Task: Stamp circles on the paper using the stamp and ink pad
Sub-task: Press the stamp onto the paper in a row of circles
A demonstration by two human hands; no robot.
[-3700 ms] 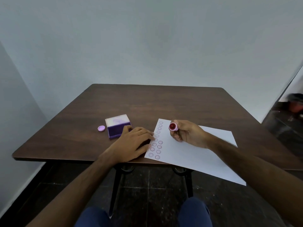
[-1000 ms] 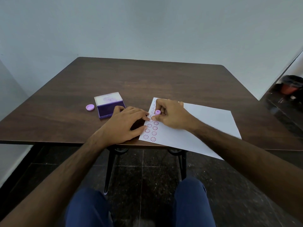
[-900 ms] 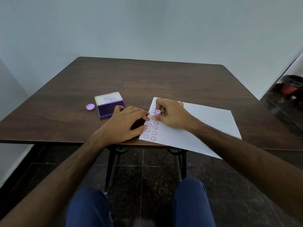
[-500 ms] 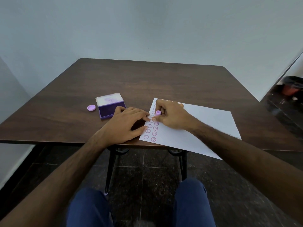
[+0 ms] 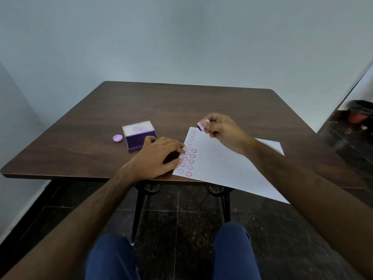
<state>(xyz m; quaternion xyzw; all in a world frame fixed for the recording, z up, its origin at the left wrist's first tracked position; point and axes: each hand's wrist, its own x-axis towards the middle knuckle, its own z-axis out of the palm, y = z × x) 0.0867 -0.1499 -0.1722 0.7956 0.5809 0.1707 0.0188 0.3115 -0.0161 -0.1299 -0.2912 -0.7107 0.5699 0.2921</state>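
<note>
A dark wooden table (image 5: 181, 106) fills the middle of the frame, with a pale wall behind it and dark floor tiles below. On its lower right part lies a white sheet of paper (image 5: 222, 168), set at a slant, its near corner hanging past the table's front edge. Two columns of small purple stamped circles (image 5: 188, 156) run along the paper's left margin; the left column reaches nearly to the sheet's top corner, the right column is shorter and sits in the lower half.

The left hand (image 5: 155, 158) lies flat, palm down, at the centre of the frame, its fingertips pressing on the paper's left edge beside the circles; its grip is open and holds nothing. The right hand (image 5: 222, 132) is raised above the paper's upper left corner, and its grip is closed around the stamp (image 5: 201, 126), a small pink cylinder pinched between thumb and fingers. The stamp is tilted, its dark face turned to the left and clear of the paper.

To the left of the left hand sits the ink pad (image 5: 139, 136), a purple box with its pale lid standing open behind the dark pad. Just beside it, further left, a small round pink cap (image 5: 117, 138) rests on the table.
</note>
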